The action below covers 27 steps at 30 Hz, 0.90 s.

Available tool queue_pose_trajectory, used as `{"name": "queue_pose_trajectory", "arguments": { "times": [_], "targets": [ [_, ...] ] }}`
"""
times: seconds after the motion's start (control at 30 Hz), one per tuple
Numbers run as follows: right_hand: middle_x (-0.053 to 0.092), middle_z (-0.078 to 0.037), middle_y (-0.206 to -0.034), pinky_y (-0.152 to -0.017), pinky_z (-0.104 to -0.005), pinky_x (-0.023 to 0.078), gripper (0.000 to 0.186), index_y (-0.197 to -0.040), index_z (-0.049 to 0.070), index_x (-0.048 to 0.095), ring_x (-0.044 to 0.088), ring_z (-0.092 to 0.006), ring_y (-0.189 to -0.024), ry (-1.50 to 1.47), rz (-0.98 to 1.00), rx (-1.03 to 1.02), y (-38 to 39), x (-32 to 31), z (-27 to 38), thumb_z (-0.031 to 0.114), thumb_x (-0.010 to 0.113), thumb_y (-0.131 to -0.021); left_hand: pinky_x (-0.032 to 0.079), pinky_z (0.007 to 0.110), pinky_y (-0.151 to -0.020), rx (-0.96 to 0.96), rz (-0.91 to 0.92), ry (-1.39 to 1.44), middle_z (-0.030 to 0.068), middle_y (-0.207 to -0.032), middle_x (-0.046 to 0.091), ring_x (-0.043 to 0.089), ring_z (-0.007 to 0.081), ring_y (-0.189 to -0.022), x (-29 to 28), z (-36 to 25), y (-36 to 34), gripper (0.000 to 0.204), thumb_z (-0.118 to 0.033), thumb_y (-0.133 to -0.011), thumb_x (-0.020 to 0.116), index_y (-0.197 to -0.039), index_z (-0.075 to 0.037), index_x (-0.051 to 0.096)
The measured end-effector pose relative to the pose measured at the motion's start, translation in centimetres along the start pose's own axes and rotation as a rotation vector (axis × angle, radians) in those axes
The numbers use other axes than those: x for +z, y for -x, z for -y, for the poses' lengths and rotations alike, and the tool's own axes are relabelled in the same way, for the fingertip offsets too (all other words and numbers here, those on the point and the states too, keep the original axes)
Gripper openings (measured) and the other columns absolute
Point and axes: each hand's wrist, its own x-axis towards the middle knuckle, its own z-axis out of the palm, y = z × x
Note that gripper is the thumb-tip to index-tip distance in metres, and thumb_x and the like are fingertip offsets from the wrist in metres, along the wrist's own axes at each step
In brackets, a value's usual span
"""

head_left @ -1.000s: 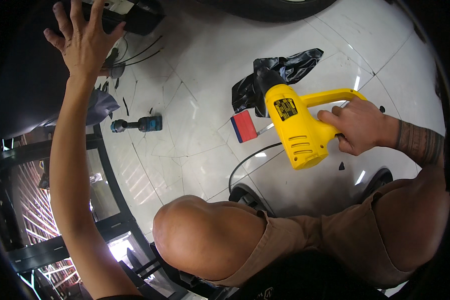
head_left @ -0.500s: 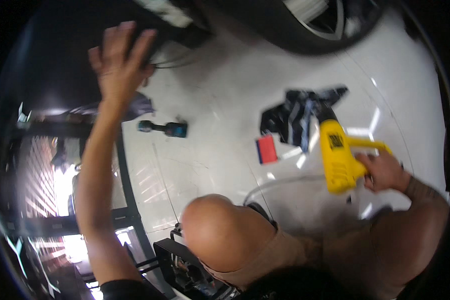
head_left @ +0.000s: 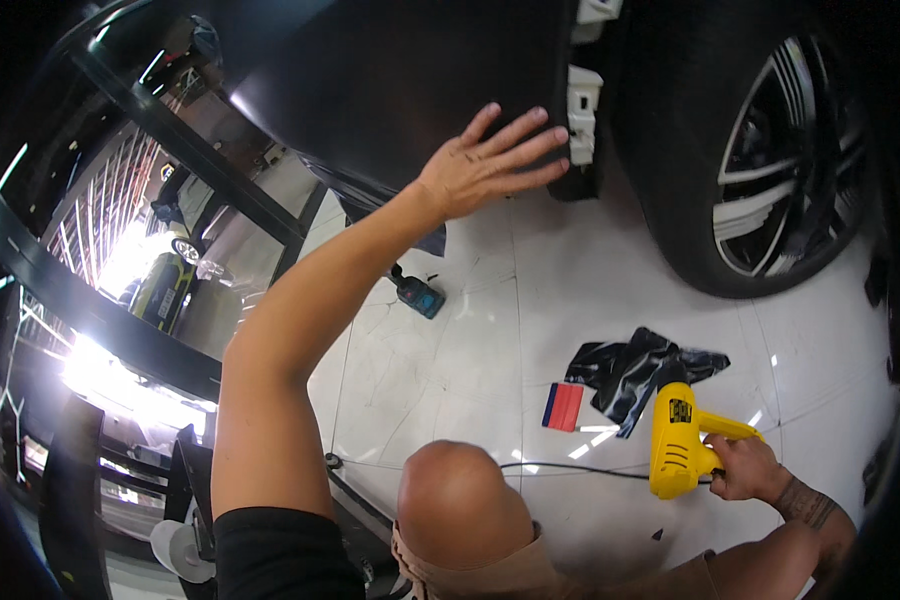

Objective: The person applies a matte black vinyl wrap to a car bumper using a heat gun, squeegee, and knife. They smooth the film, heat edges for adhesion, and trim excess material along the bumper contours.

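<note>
- While the right hand (head_left: 742, 468) holds a heat gun (head_left: 675, 442) nearer than the wheel (head_left: 758, 208),
- the left hand (head_left: 492, 168), left of the wheel, spreads wide over a panel (head_left: 400, 85).

A shiny, pale tiled floor (head_left: 470, 375) lies beside dark-framed windows (head_left: 245, 255), where white lights (head_left: 125, 385) (some thin strips (head_left: 12, 170)) glare.

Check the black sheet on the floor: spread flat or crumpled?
Crumpled: the black sheet shows shiny creases, bunched folds and an uneven outline.
</note>
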Motion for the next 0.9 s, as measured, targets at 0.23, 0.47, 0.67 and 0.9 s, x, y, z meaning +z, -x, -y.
{"name": "queue_pose_trajectory", "arguments": {
  "times": [0.23,0.47,0.67,0.9],
  "targets": [
    [0.065,-0.019,-0.075,-0.068,-0.0479,0.052,0.057,-0.118,0.006,0.050,0.065,-0.0383,-0.070,0.099,0.144,-0.103,-3.1,-7.6,-0.5,0.033,0.063,-0.069,0.002,0.042,-0.119,0.015,0.027,0.027,-0.0060,-0.157,0.002,0.001,0.0148,-0.145,-0.6,1.1,1.8,0.073,-0.010,-0.082,0.060,-0.140,-0.036,0.025],
    [0.065,-0.021,-0.081,-0.071,-0.0475,0.053,0.054,-0.118,0.006,0.050,0.064,-0.0405,-0.078,-0.109,0.166,-0.032,-3.2,-14.2,5.6,0.027,0.063,-0.070,0.000,0.048,-0.115,-0.584,-0.320,0.345,0.0152,-0.155,0.010,0.006,0.0309,-0.144,-6.2,5.4,1.5,0.076,-0.044,-0.087,0.055,-0.149,-0.018,0.020],
    [0.063,-0.028,-0.086,-0.078,-0.0499,0.049,0.058,-0.125,0.002,0.046,0.060,-0.0472,-0.083,-0.297,0.106,0.097,1.4,-22.5,12.5,0.021,0.064,-0.073,0.009,0.055,-0.112,-1.583,-0.617,0.438,0.0354,-0.149,0.005,0.005,0.0494,-0.139,-11.4,19.0,-0.6,0.086,-0.050,-0.094,0.041,-0.142,0.014,0.010],
    [0.060,-0.013,-0.074,-0.053,-0.0332,0.051,0.035,-0.116,0.001,0.044,0.061,-0.0202,-0.059,-1.052,0.120,0.353,4.5,-30.6,21.9,0.008,0.053,-0.083,0.014,0.056,-0.112,-1.573,-0.149,0.693,0.0438,-0.143,0.003,0.007,0.0558,-0.136,-17.6,16.4,-1.4,0.084,-0.033,-0.091,0.052,-0.137,0.022,0.007]
  ]
}}
